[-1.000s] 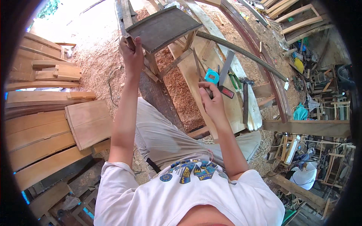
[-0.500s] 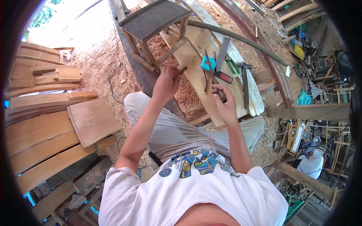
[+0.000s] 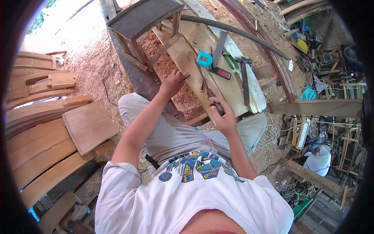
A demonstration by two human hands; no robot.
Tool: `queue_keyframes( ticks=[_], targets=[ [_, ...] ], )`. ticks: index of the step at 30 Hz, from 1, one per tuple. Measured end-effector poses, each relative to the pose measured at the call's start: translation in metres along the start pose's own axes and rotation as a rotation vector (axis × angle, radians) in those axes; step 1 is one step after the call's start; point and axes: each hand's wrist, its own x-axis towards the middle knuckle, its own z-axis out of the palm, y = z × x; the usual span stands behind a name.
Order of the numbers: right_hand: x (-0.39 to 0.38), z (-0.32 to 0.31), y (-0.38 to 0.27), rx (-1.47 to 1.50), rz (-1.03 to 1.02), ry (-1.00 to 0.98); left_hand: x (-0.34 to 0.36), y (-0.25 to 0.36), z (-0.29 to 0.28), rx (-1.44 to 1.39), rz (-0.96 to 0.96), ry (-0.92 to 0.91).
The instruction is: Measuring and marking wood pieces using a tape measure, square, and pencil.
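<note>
My left hand [image 3: 172, 84] is closed on a small dark stick of wood [image 3: 186, 77], which pokes out past the fingers over the shavings. My right hand [image 3: 224, 118] is wrapped round the dark handle of a narrow-bladed hand tool [image 3: 212, 95]; its long thin blade slants up and left over the pale board [image 3: 220, 87]. Whether it is a knife or a file I cannot tell. On the board beyond lie a turquoise tape measure [image 3: 204, 59], a try square [image 3: 220, 73] with a dark-and-red stock, green-handled pliers [image 3: 230, 61] and a hammer [image 3: 244, 80].
A small dark-topped wooden stool [image 3: 144, 21] stands on the planks ahead. A long curved strip [image 3: 237, 34] crosses behind the tools. Stacked boards [image 3: 43, 142] fill the left side. Wood shavings [image 3: 87, 50] cover the ground; a timber beam [image 3: 315, 107] lies at right.
The scene has shifted left in view as my head turned. The tool in my right hand now leans further left, toward my left hand. Both hands keep their holds.
</note>
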Motion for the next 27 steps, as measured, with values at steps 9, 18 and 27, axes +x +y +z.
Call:
queue_keyframes(
  ticks=[9, 18, 27],
  targets=[
    [-0.005, 0.003, 0.004, -0.072, 0.085, -0.085, -0.01, -0.004, -0.003, 0.107, 0.01, 0.02],
    [-0.003, 0.015, 0.005, -0.111, -0.027, -0.027, -0.013, -0.008, -0.007, 0.044, -0.075, -0.016],
    [-0.001, 0.013, 0.012, -0.14, -0.04, -0.026, -0.011, -0.003, -0.012, 0.1, -0.138, -0.109]
  ],
)
